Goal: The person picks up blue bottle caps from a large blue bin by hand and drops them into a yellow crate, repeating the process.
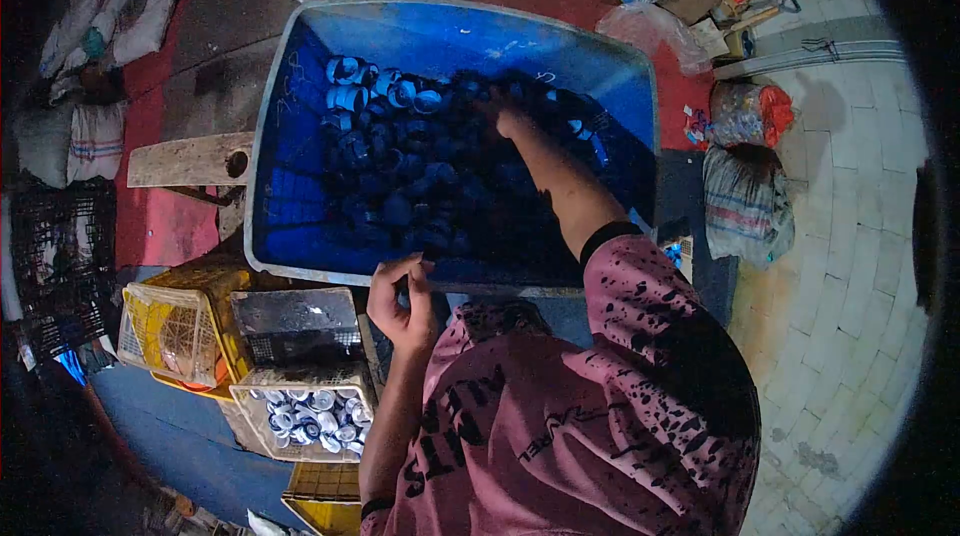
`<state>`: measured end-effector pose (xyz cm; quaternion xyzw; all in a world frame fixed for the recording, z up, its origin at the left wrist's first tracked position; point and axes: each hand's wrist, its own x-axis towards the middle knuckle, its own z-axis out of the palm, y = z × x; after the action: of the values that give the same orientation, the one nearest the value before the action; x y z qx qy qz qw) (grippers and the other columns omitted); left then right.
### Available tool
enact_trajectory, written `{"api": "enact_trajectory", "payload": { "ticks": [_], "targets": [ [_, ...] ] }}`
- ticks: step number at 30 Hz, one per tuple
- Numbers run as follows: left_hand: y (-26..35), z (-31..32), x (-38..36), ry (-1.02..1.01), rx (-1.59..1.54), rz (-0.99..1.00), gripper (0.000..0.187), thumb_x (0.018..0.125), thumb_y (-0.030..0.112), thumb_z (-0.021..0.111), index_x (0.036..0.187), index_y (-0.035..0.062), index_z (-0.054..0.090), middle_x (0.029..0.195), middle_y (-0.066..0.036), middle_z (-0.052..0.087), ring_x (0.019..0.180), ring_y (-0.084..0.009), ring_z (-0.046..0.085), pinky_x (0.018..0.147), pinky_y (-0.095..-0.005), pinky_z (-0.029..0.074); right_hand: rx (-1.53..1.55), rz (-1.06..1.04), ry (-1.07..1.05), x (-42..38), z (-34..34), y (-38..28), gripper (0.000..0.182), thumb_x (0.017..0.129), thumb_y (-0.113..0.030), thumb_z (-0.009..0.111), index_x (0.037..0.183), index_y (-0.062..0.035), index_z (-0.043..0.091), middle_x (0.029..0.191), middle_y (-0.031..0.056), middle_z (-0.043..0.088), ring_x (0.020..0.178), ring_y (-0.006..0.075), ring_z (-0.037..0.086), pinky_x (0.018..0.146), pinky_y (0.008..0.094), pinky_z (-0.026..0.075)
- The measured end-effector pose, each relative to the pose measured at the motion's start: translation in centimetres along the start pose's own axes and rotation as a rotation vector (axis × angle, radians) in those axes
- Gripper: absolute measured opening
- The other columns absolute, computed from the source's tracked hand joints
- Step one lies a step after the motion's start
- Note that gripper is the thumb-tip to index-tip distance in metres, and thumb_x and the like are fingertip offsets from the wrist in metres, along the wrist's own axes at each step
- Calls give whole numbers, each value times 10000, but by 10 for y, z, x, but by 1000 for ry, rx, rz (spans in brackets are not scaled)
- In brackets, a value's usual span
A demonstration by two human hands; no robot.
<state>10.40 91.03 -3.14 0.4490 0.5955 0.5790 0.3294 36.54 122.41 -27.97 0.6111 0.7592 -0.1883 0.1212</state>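
A large blue plastic tub (560, 41) stands in front of me, with a heap of ring-shaped or short cylindrical pieces (400, 94) inside. Many of these look like cut rings or caps, and shadow hides most of the heap. My right hand (497, 111) reaches over the far middle of the heap. Its fingers fade into the dark, so their grip does not show. Close to the tub's near rim, my left hand (402, 304) is raised with its fingers curled toward the thumb. Whatever it pinches, if anything, is too small to name.
Left of my body, a white crate (250, 398) holds several pale, crumpled-looking pieces (318, 416). Beside it are a dark crate (300, 321) and a yellow crate (235, 306). A wooden plank (185, 161) juts out left of the tub. Stuffed sacks (745, 196) stand along the right.
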Motion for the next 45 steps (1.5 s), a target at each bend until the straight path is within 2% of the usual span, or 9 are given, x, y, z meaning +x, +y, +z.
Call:
{"api": "enact_trajectory", "payload": {
  "ticks": [11,14,23,26,29,32,37,39,45],
  "targets": [
    [-9,8,-1,91,117,-2,128,947,111,641,998,9,698,798,-96,717,696,-192,659,662,-297,492,143,16,-9,-13,17,5,680,785,-228,793,1417,-177,549,1517,177,400,1400,384,408,1158,471,363],
    [-14,9,-1,63,161,45,153,994,127,638,1028,-16,679,896,-93,707,772,-139,644,727,-280,509,180,20,3,-18,20,4,672,778,-233,804,1402,-162,562,1488,177,438,1380,380,433,1148,466,374],
    [-17,13,2,70,264,104,192,997,148,630,1064,-23,686,840,-81,708,746,-129,638,694,-262,497,390,1,96,-47,22,9,652,759,-249,836,1354,-117,603,1400,180,550,1320,369,508,1118,453,405],
    [-19,19,4,131,252,81,130,923,77,642,1000,7,720,831,-113,732,707,-225,681,662,-314,500,478,-20,123,-56,8,7,647,753,-254,847,1338,-102,617,1371,181,587,1300,365,533,1108,449,415],
    [-17,19,4,125,248,58,127,916,78,657,997,5,722,841,-119,731,728,-239,686,678,-322,507,576,-43,105,-81,-28,-8,637,748,-274,862,1308,-72,637,1307,187,644,1254,359,578,1088,437,432],
    [-16,15,5,109,300,204,126,911,81,671,1001,7,720,838,-120,723,735,-254,684,683,-327,508,298,-69,215,-77,8,2,626,805,-294,824,1351,-79,603,1276,165,657,1225,333,592,1058,441,456],
    [-10,17,6,87,352,249,92,912,81,660,964,30,716,821,-105,712,718,-278,671,675,-352,506,1700,189,-112,4,107,23,591,892,-271,744,1419,-98,540,1270,109,660,1213,280,593,1062,437,452],
    [-10,19,8,93,402,294,89,909,79,660,963,35,716,820,-102,714,718,-278,674,674,-354,506,1706,164,-149,22,121,27,594,901,-266,736,1432,-97,528,1278,103,655,1206,267,597,1051,430,462],
    [-12,19,7,100,371,241,100,906,65,646,968,26,713,840,-115,723,723,-260,680,698,-343,516,699,-47,295,-54,45,1,644,857,-238,782,1425,-70,530,1325,123,623,1190,262,607,1018,411,490]
  ]
}}
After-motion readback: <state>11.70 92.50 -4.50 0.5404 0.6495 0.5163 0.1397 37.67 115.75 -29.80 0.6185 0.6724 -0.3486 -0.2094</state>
